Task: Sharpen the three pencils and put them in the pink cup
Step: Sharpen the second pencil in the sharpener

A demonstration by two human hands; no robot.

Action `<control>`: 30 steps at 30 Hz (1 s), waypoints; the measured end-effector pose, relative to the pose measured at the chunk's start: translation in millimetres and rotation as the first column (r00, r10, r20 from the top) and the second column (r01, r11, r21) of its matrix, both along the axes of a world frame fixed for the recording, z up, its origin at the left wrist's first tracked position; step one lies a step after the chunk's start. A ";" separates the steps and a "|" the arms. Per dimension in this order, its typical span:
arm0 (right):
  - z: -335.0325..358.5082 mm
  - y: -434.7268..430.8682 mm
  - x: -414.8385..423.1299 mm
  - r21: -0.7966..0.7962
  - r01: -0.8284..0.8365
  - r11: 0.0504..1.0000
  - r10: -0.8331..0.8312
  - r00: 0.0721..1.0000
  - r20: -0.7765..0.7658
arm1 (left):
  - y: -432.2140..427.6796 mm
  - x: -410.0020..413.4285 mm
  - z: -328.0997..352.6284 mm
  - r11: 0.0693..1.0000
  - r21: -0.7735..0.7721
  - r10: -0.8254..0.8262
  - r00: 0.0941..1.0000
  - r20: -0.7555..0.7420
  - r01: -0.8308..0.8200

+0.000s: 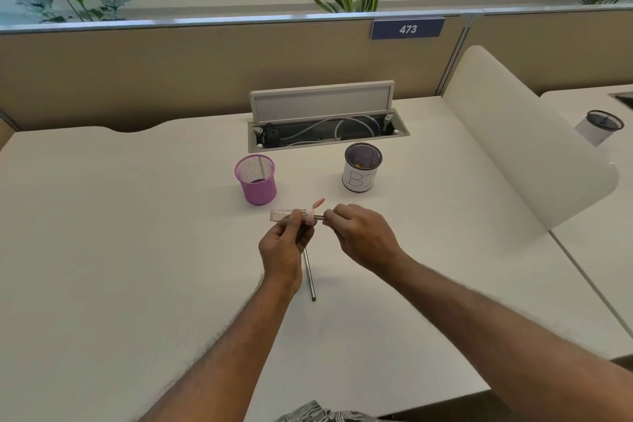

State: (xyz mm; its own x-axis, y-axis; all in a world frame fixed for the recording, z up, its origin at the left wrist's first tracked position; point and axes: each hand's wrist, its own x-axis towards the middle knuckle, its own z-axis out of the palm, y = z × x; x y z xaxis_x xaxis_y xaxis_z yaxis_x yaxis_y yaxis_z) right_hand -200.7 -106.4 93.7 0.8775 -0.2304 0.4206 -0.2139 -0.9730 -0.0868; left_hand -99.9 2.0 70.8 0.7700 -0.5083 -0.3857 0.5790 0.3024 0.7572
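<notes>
The clear sharpener sits pinched in the left hand; the right hand, at 3 o'clock, grips a pencil entering it. 1 pencil lies on the desk below. The pink cup stands at 11 o'clock.

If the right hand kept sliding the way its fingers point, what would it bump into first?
The right hand points left along the pencil, so it would probably meet the sharpener held in the left hand first. Depth is hard to judge.
</notes>
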 end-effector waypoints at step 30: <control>-2.4 -0.4 6.1 0.419 -0.001 0.908 -0.014 0.999 0.034 | 1.0 6.7 -5.3 0.999 0.026 -0.031 0.999 0.033 0.030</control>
